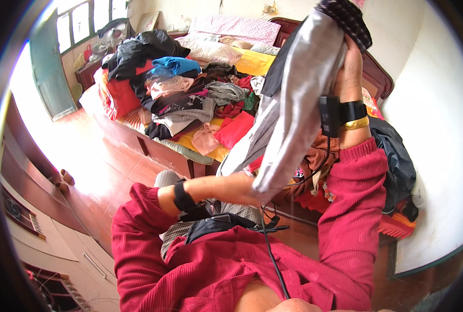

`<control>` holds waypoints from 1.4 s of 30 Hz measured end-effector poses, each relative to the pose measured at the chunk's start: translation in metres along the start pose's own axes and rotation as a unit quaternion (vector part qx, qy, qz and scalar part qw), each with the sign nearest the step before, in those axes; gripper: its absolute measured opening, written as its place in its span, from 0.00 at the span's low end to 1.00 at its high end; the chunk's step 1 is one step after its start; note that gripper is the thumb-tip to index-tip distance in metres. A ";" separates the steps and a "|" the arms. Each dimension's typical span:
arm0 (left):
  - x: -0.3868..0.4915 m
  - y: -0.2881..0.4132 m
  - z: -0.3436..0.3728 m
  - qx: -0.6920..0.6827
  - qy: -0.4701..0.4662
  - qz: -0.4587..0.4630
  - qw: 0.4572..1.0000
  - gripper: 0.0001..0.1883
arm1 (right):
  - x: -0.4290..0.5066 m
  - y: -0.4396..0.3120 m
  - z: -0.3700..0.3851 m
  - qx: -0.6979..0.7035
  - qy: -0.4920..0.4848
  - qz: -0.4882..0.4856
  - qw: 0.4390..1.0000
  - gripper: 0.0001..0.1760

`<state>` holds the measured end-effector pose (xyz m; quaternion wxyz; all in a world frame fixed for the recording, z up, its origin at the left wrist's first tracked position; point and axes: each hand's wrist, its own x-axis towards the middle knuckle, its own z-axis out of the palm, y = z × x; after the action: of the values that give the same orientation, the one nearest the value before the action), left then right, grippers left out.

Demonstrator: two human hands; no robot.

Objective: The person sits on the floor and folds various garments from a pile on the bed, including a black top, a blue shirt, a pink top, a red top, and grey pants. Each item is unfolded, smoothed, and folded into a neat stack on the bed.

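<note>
A long silvery-grey garment, with a dark panel along its left side and a dark checked part at the top, is stretched between my hands. My right hand is raised at the upper right and grips its upper end; some fingers are hidden behind the cloth. Low in the middle, my left hand holds the lower end of the same garment, with its fingertips partly covered. Beyond the garment, a heap of mixed clothes lies on the bed, with a folded blue cloth on top and a red cloth near the edge.
Pillows lie by the wooden headboard. More clothes and a dark jacket lie on the bed's right side, close to the white wall. A fan stands at the back left, near a green door. A black cable hangs before my chest.
</note>
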<state>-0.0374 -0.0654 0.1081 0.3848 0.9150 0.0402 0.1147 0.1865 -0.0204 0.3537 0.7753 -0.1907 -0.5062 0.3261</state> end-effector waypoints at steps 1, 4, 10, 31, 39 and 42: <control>0.003 0.003 0.012 0.010 -0.030 0.051 0.998 0.22 | -0.003 -0.002 -0.001 -0.022 -0.011 -0.023 0.999 0.20; 0.013 0.006 0.011 0.076 -0.050 -0.008 0.996 0.25 | -0.011 -0.009 -0.003 0.022 -0.031 0.035 0.999 0.22; 0.048 0.009 -0.022 -0.186 0.146 0.015 0.972 0.47 | -0.018 -0.009 -0.011 0.010 -0.026 0.071 0.997 0.24; 0.021 -0.029 -0.063 -0.181 0.303 -0.142 0.925 0.17 | -0.061 0.007 -0.047 0.057 -0.018 0.207 0.977 0.30; 0.039 0.017 -0.066 -0.244 0.297 0.108 0.917 0.36 | -0.097 0.058 -0.070 0.097 -0.074 0.294 0.948 0.21; 0.040 0.027 -0.069 -0.313 0.361 0.102 0.872 0.27 | -0.104 0.066 -0.079 0.039 -0.143 0.242 0.959 0.23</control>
<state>-0.0152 -0.0296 0.1811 0.5960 0.6403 0.0444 0.4826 0.2089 -0.0427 0.2109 0.5990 -0.2286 -0.5376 0.5476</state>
